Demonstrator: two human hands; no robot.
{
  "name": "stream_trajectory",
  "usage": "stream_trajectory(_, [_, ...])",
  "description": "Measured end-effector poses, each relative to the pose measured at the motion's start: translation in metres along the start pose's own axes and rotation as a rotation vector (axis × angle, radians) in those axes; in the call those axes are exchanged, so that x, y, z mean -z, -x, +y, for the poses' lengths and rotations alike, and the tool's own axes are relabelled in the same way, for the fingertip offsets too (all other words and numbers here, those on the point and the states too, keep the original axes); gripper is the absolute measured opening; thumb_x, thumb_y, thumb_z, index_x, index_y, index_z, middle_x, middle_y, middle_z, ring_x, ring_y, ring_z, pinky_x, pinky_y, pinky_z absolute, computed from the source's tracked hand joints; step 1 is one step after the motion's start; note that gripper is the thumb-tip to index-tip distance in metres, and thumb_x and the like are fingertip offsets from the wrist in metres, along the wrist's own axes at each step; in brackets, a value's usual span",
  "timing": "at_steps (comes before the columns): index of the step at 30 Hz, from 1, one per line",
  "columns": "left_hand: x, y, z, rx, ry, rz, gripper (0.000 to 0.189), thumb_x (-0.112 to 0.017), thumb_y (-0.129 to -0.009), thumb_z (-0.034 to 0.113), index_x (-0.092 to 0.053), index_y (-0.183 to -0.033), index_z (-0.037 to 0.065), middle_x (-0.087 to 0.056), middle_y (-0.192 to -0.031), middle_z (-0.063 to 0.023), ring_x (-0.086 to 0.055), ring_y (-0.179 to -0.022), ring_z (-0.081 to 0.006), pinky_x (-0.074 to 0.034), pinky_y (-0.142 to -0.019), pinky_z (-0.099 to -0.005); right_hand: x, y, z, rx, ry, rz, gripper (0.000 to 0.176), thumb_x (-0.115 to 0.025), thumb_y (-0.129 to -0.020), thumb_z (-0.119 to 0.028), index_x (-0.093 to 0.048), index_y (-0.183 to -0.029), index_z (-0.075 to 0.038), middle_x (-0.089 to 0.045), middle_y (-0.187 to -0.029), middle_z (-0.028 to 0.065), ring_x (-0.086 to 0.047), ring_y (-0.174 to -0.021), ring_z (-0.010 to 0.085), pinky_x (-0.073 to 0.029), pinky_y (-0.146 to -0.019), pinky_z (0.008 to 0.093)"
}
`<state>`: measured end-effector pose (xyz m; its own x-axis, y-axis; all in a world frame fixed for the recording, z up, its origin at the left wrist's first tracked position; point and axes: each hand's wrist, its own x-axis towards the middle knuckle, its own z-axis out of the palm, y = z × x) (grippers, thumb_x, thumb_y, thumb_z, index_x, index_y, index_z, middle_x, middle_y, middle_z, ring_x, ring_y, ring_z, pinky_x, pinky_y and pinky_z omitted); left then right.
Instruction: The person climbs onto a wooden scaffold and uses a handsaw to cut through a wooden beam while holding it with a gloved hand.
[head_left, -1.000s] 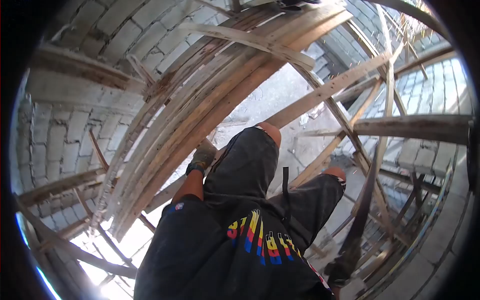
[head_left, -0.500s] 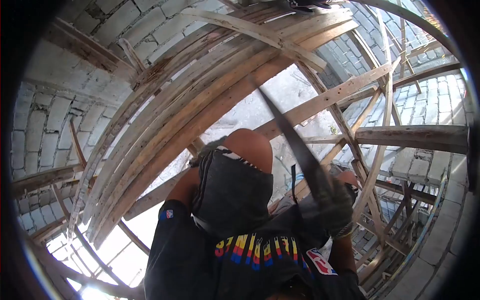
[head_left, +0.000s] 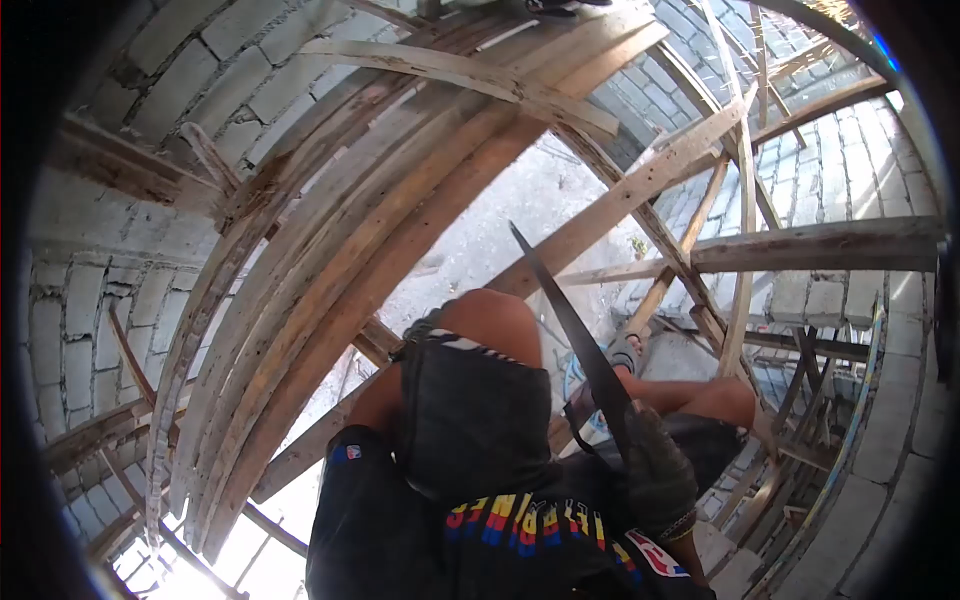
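a stack of long, weathered planks (head_left: 345, 235) spanned the left and middle of the space, bowed by the lens, above a pale, dusty floor (head_left: 545, 190). bare grey block walls (head_left: 215, 65) rose around it, and a thick beam (head_left: 815, 248) ran across the right side. orange sparks (head_left: 825, 22) showed at the top right corner. the dark blade (head_left: 582, 350) was long, flat and smooth, narrowing to a point; it slanted up and leftward beside the raised knee. the gloved right hand (head_left: 655, 465) had its fingers closed around its lower end. the left hand (head_left: 424, 326) was mostly hidden behind that knee, its fingers impossible to tell.
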<state>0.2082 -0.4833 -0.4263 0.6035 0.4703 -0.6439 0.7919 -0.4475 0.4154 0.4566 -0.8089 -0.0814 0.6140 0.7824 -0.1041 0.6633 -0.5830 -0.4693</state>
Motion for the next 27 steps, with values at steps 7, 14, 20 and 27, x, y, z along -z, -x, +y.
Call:
stream_trajectory(7, [0.032,-0.131,0.024,-0.531,-0.016,-0.118,0.054,-0.062,-0.098,0.045,-0.064,-0.136,0.006,-0.065,-0.137,-0.0235,-0.059,-0.13,-0.0392,-0.046,-0.112,-0.0427,-0.001,-0.046,0.033,0.056,-0.01,-0.163,0.05,-0.066,-0.092,-0.014,-0.06,-0.141,-0.003,-0.071,-0.103,0.0175,-0.07,-0.097,0.035,-0.055,-0.085,0.0462])
stream_trajectory(14, [0.278,-0.116,0.18,-0.848,-0.672,-0.135,0.041,-0.063,-0.1,0.022,-0.061,-0.141,0.019,-0.058,-0.148,-0.0109,-0.054,-0.137,-0.0291,-0.046,-0.114,-0.0405,0.023,-0.075,0.043,0.238,0.062,-0.29,0.058,-0.062,-0.094,-0.016,-0.052,-0.15,-0.007,-0.07,-0.106,0.0175,-0.068,-0.092,0.0368,-0.055,-0.084,0.0479])
stream_trajectory(20, [0.383,-0.114,0.326,-0.696,-0.805,0.445,0.032,-0.066,-0.092,0.019,-0.07,-0.123,0.019,-0.074,-0.11,-0.0116,-0.073,-0.098,-0.0306,-0.059,-0.082,-0.0434,0.031,-0.071,0.033,0.296,0.132,-0.299,0.059,-0.062,-0.094,-0.017,-0.05,-0.151,-0.007,-0.07,-0.107,0.0182,-0.068,-0.093,0.0369,-0.055,-0.084,0.048])
stream_trajectory(27, [0.158,-0.164,0.245,-0.183,-0.161,0.689,0.031,-0.053,-0.096,0.029,-0.076,-0.095,0.008,-0.074,-0.108,-0.0232,-0.071,-0.102,-0.0355,-0.054,-0.09,-0.0495,0.028,-0.072,0.029,0.226,0.072,-0.346,0.061,-0.062,-0.095,-0.018,-0.048,-0.153,-0.007,-0.07,-0.108,0.019,-0.068,-0.094,0.0371,-0.055,-0.084,0.0482])
